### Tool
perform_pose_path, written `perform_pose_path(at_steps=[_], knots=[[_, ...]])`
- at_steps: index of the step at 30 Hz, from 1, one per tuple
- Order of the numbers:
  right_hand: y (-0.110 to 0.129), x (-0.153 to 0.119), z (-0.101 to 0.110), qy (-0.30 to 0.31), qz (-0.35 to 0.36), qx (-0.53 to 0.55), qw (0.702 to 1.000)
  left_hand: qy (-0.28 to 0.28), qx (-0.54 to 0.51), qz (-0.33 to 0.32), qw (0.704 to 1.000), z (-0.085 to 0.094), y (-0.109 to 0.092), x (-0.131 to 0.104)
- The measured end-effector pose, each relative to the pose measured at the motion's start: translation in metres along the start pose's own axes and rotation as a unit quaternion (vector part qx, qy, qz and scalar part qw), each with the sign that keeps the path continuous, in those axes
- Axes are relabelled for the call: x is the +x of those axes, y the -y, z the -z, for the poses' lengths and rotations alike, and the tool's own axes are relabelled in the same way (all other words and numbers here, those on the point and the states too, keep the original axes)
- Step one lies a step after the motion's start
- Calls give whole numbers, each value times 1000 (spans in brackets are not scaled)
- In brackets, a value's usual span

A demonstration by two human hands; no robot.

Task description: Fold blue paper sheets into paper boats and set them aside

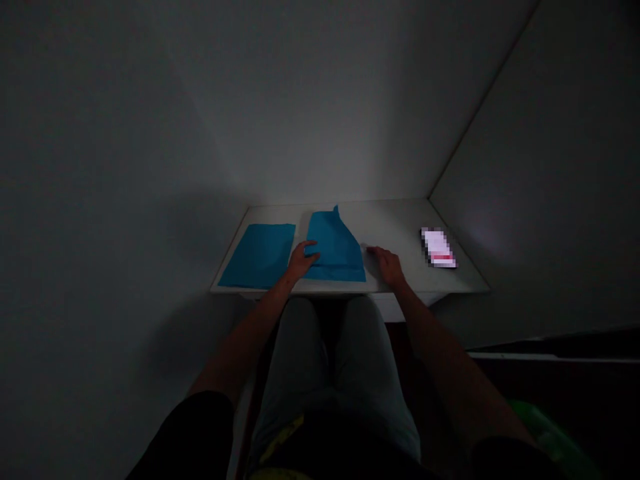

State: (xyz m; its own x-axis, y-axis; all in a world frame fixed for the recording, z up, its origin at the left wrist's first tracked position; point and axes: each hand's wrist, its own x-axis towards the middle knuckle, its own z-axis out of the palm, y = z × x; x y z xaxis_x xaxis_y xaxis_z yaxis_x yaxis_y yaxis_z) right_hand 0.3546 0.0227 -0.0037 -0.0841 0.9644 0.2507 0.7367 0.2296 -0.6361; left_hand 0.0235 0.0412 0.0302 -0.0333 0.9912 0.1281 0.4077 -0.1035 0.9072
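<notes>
Two pieces of blue paper or thin sheet material lie on a white table. The middle blue sheet (334, 241) has a raised, curled corner at its back edge and a fold line along its near edge. My left hand (301, 259) rests on the left side of that sheet, thumb and fingers apart. My right hand (387, 264) hovers or rests just right of the sheet, fingers extended and holding nothing. The left blue sheet (260, 255) lies flat, near my left wrist.
A lit phone (439, 248), its screen pixelated, lies at the right of the white table (400, 223). Walls rise behind and on both sides. Something green (550, 433) is low at the right. My legs are below the table's front edge.
</notes>
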Motion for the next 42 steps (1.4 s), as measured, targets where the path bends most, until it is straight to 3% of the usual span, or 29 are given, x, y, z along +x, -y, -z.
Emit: perform_pose_path(at_steps=[2, 5, 12, 21, 29, 32, 35, 38, 42], knots=[[0, 0, 2, -2, 8, 27, 1000, -4, 2, 1, 1000, -16, 7, -10], [2, 0, 3, -7, 5, 40, 999, -4, -19, -9, 1000, -24, 10, -18], [-1, -1, 2, 9, -31, 145, 989, 69, -79, -11, 994, -19, 10, -22], [-8, 2, 0, -29, -70, 282, 956, 2, -113, -6, 994, -22, 14, -14], [1, 0, 8, -40, -83, 270, 958, 39, -123, 8, 992, -20, 12, -19], [8, -2, 11, -46, -80, 269, 959, 46, -106, 6, 993, -16, 7, -23], [19, -8, 21, -98, -15, 245, 964, 45, -74, -18, 996, -10, -3, -27], [34, -12, 39, -150, 58, 202, 966, 24, -58, -81, 995, 2, -23, -27], [53, -6, 62, -141, 67, 208, 966, -16, -49, -160, 986, 19, -53, -17]])
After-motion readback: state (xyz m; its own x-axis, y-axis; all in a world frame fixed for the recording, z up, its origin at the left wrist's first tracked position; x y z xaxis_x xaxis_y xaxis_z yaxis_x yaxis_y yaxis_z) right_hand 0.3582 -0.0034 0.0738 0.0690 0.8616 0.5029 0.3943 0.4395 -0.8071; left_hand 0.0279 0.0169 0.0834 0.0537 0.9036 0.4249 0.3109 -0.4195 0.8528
